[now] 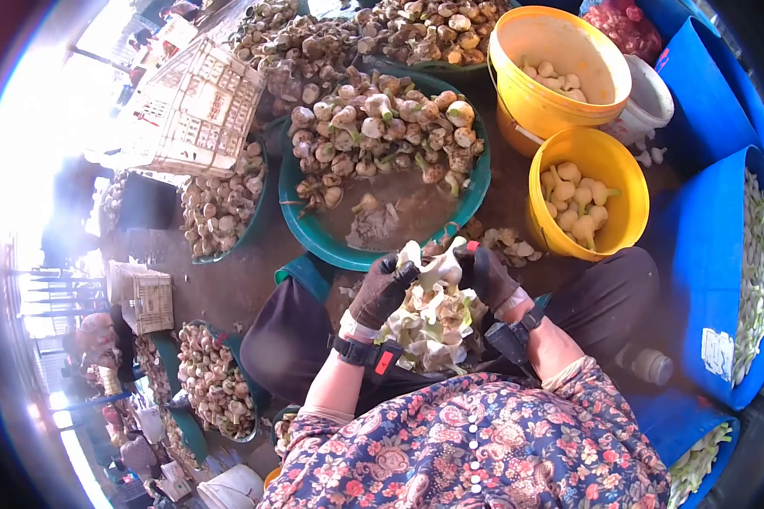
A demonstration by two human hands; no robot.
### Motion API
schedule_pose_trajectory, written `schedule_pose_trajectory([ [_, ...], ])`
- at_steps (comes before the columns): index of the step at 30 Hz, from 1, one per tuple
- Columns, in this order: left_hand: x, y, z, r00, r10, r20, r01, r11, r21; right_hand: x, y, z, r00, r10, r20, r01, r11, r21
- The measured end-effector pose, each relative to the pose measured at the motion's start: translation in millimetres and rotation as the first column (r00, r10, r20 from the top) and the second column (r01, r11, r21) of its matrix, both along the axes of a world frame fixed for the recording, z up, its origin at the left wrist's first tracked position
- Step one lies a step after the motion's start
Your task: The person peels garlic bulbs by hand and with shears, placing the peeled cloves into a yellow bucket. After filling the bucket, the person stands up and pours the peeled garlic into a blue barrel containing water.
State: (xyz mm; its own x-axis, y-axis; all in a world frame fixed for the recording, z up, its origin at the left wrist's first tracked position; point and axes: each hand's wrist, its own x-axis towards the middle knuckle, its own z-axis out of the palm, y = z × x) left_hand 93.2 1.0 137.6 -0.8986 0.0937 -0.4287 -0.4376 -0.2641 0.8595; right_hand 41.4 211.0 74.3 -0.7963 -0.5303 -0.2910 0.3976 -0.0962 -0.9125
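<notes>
My left hand (384, 288), in a dark glove with bare fingertips, is closed on a pale garlic bulb (411, 254) in the middle of the view. Just to its right, my right hand (486, 276), also gloved, is closed on a whitish garlic bulb (444, 268) with its stem upward. Below both hands, a heap of pale peeled skins (433, 327) lies in my lap. Right in front stands a green basin (314, 243) with unpeeled garlic (382, 127) piled at its far side and brown water at its near side.
A yellow bucket (637, 199) with peeled bulbs stands right of the basin, a larger yellow bucket (560, 34) behind it. Blue tubs (709, 280) line the right side. A white crate (195, 110) and garlic-filled basins stand left. Other people (102, 339) sit at far left.
</notes>
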Motion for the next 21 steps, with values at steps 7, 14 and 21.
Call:
schedule_pose_trajectory([
  [7,15.0,1.9,67.8,0.965,-0.159,-0.209,0.199,0.962,0.186,-23.8,15.4,31.5,0.866,0.229,-0.445,-0.032,0.913,0.406],
  [14,7.6,3.5,71.7,0.932,0.020,-0.362,0.183,0.835,0.519,-22.7,2.9,-1.3,0.974,0.099,0.202,-0.020,0.933,-0.360],
  [21,12.7,-9.4,109.9,0.879,0.167,-0.446,0.269,0.598,0.755,-31.8,10.9,-25.3,0.712,0.102,0.694,0.327,0.828,-0.456],
])
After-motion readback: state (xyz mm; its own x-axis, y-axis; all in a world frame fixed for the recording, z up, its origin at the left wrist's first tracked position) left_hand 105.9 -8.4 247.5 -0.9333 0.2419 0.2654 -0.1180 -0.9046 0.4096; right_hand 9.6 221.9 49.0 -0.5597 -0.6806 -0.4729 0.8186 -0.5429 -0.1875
